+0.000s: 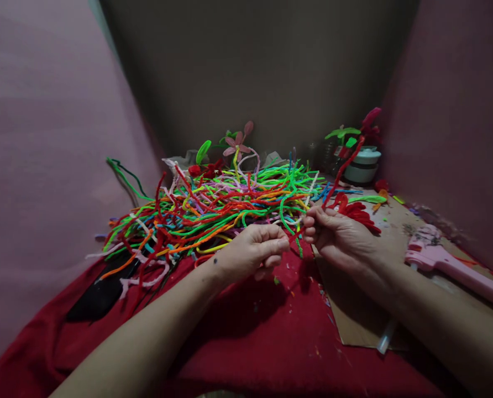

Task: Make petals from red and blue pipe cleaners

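Both hands pinch one red pipe cleaner (345, 165) above the front of the table. My left hand (260, 250) is closed on its lower end, fingers curled. A short red stretch shows in the gap between the hands. My right hand (341, 235) grips it between thumb and fingers, and the free length rises up and to the right. Behind the hands spreads a large tangled heap of coloured pipe cleaners (213, 204), mostly green, red and orange. A bunch of red looped pipe cleaners (360, 214) lies just beyond my right hand.
A pink glue gun (454, 268) rests on a cardboard sheet (350, 315) at right, with a clear glue stick (386, 336) nearby. A pale lidded jar (362, 166) and pink pipe-cleaner flower (238, 143) stand behind. A black flat object (99, 296) lies left on the red cloth (246, 342).
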Available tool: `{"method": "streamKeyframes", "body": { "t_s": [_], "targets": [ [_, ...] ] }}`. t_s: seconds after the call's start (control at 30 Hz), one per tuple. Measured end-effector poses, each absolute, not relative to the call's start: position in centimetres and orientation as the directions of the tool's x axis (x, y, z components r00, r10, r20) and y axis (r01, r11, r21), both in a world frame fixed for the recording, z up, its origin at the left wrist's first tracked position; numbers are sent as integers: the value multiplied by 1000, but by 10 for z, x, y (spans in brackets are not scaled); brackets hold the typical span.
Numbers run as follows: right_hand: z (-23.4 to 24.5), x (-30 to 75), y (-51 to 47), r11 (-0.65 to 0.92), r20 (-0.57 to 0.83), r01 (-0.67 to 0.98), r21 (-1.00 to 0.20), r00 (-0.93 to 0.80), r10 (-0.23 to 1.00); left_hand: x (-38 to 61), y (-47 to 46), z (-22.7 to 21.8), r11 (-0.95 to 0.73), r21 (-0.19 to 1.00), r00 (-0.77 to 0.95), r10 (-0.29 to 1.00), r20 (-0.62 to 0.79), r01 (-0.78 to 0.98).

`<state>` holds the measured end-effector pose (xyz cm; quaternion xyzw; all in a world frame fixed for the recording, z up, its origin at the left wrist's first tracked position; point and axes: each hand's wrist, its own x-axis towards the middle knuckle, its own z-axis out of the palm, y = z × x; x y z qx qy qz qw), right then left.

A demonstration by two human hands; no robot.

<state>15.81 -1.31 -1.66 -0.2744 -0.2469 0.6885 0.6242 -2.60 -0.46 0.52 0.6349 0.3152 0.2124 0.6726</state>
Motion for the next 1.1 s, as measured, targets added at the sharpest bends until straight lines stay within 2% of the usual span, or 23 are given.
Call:
{"method": "streamKeyframes", "body": {
  "t_s": [0.07, 0.13, 0.23, 0.37, 0.43, 0.6, 0.77, 0.97, 1.1],
  "targets": [
    [-14, 158, -14, -91, -70, -722, -686, -59, 996, -27, -3, 4, 270, 963, 780, 604, -165, -5],
    [-11, 159, -15, -64, -49, -710, -701, -42, 998, -29, -1, 2, 358, 930, 823, 552, -136, -87],
    [-8, 160, -15, -36, -22, -698, -715, -29, 999, -30, 0, 1, 398, 907, 848, 520, -97, -140],
    [-6, 161, -14, -29, -21, -711, -703, -20, 1000, -33, 4, 1, 398, 909, 857, 504, -106, -121],
    [-5, 162, -13, -32, -41, -729, -684, -5, 999, -35, 8, 1, 372, 912, 828, 557, -67, -176],
    [-2, 159, -14, -43, -107, -823, -566, 22, 994, -31, 17, -4, 310, 854, 603, 798, 6, -418],
    [-4, 150, -19, -104, -130, -869, -483, -46, 991, -17, 8, -8, 276, 867, 581, 814, 19, -415],
    [-17, 144, -21, -196, -40, -815, -546, -208, 977, -9, 1, -11, 98, 914, 458, 883, 103, -394],
    [-10, 152, -17, -148, -102, -840, -523, -110, 989, -17, 9, -9, 80, 913, 343, 937, 68, -400]
  ]
}}
